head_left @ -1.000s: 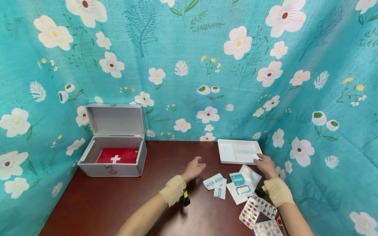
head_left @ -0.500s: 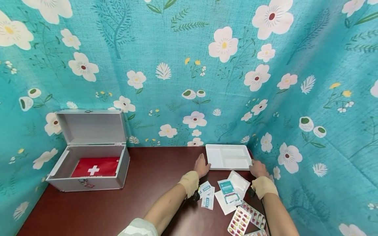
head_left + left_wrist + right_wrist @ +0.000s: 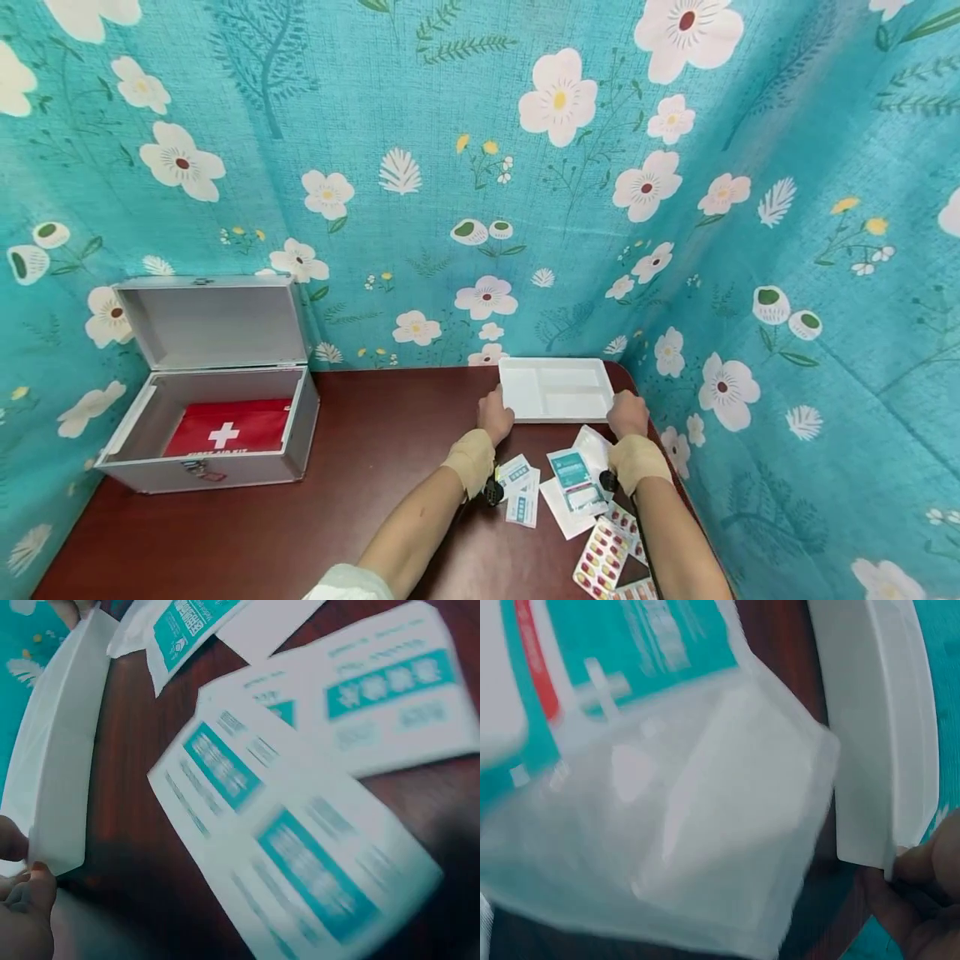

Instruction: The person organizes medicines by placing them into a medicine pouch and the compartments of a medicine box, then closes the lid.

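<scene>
Both hands hold a white divided tray [image 3: 558,407] near the table's back edge. My left hand [image 3: 495,414] is at its left front corner; in the left wrist view the thumb and fingers [image 3: 26,900] pinch the rim of the tray [image 3: 67,750]. At the right front corner, my right hand [image 3: 627,414] grips it, and the right wrist view shows that hand [image 3: 922,889] pinching the end of the tray wall [image 3: 862,735]. The tray's compartments hold nothing visible.
Small white-and-teal packets [image 3: 522,504], a teal-and-white pouch [image 3: 576,475] and blister packs [image 3: 602,557] lie in front of the tray. At the left stands an open metal case [image 3: 247,475] with a red first aid pouch [image 3: 258,421]. A floral curtain [image 3: 420,250] hangs behind.
My hands have come to both front corners of the tray and taken hold of it. The head view has shifted, so the case and table items appear further left.
</scene>
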The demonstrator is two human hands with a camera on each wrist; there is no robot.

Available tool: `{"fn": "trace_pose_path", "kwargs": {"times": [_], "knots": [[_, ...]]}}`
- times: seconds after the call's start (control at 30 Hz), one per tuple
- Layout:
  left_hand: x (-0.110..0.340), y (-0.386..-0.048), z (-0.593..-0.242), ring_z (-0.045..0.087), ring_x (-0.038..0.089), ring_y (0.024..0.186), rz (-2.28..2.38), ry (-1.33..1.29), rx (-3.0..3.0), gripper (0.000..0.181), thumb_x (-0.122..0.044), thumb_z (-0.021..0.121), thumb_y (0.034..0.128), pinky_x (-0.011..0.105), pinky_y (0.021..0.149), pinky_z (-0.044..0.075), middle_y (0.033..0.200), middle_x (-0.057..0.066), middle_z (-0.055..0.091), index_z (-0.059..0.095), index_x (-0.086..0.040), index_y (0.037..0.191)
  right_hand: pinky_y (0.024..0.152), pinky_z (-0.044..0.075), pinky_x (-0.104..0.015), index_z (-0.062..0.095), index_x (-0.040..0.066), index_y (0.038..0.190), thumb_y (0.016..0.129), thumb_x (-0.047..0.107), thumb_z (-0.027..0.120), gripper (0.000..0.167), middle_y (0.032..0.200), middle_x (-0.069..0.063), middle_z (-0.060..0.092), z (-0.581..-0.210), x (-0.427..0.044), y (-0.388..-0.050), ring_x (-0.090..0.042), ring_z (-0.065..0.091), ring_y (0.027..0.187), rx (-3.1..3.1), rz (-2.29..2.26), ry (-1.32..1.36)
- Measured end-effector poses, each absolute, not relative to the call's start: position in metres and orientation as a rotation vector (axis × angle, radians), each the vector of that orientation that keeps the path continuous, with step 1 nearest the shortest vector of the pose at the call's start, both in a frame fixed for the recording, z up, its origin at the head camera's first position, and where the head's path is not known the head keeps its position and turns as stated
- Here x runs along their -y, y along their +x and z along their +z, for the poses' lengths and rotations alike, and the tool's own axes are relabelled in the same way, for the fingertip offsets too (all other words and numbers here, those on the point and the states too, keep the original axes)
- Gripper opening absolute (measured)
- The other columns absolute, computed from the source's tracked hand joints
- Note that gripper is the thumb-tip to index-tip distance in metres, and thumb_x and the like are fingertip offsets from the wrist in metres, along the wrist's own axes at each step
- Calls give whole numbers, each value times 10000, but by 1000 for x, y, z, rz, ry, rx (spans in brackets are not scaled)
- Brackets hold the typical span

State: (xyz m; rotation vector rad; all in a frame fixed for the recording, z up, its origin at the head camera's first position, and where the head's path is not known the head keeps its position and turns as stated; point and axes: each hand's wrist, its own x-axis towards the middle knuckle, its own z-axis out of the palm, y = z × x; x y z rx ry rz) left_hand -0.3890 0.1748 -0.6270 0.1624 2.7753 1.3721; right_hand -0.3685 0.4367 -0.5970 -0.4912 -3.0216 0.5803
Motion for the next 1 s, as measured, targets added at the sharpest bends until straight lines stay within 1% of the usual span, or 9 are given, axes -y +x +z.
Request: {"fn": "trace_pose_path", "kwargs": {"times": [0.23, 0.3, 0.4, 0.43, 0.5, 0.57, 0.67, 0.83, 1.0], "knots": [[-109, -374, -618, 643, 304, 747, 1449, 36, -2750, 584, 17, 521, 902, 355, 647, 462, 1207, 339, 639, 396, 78, 1470, 857, 526, -586, 694, -70, 897, 836, -32, 575, 139, 927, -306, 692, -595, -377, -379, -493, 651, 944, 3046, 521, -334], [-87, -371, -618, 499, 224, 547, 1462, 3, -2736, 581, 28, 512, 908, 338, 570, 409, 1054, 349, 670, 384, 82, 1472, 835, 538, -572, 688, -54, 873, 837, -32, 584, 112, 906, -287, 694, -597, -357, -379, -477, 659, 927, 3060, 538, -303], [-54, -363, -620, 298, 187, 508, 1475, -24, -2747, 584, 36, 501, 901, 346, 558, 358, 1180, 350, 640, 385, 82, 1471, 796, 549, -550, 673, -21, 819, 835, -27, 599, 76, 872, -254, 696, -601, -326, -376, -452, 672, 903, 3074, 557, -266], [-44, -359, -621, 300, 209, 510, 1471, -37, -2753, 585, 36, 498, 900, 358, 566, 367, 1204, 346, 634, 386, 77, 1472, 780, 553, -541, 664, -12, 798, 833, -28, 603, 72, 852, -240, 694, -603, -316, -374, -442, 676, 888, 3075, 573, -252], [-22, -351, -623, 511, 285, 594, 1433, -61, -2798, 583, 29, 509, 889, 395, 633, 464, 1307, 316, 598, 411, 72, 1462, 755, 560, -524, 657, -4, 783, 832, -27, 612, 71, 832, -221, 693, -605, -294, -368, -424, 685, 870, 3077, 597, -229], [-3, -343, -624, 655, 383, 873, 1408, -96, -2830, 584, 28, 515, 876, 459, 769, 520, 1393, 272, 553, 437, 60, 1453, 754, 563, -514, 665, -14, 801, 840, -29, 612, 68, 836, -217, 693, -606, -273, -361, -415, 689, 872, 3086, 618, -210], [23, -331, -624, 588, 424, 1218, 1380, -140, -2879, 583, 33, 521, 845, 516, 944, 517, 1379, 259, 569, 481, 55, 1426, 739, 564, -508, 673, -27, 818, 857, -33, 579, 102, 844, -229, 696, -607, -246, -351, -413, 691, 861, 3078, 661, -186], [51, -313, -624, 569, 425, 1244, 1406, -175, -2896, 592, 44, 497, 827, 536, 989, 494, 1379, 260, 565, 491, 55, 1419, 743, 557, -511, 670, -32, 854, 880, -15, 528, 145, 877, -248, 697, -610, -215, -332, -431, 685, 867, 3056, 697, -147], [80, -275, -625, 598, 445, 1192, 1387, -188, -2918, 587, 59, 504, 818, 556, 955, 502, 1347, 264, 583, 505, 59, 1405, 626, 534, -507, 590, 8, 680, 800, -17, 584, 123, 742, -219, 672, -616, -192, -291, -428, 674, 723, 2958, 642, 1]]}}
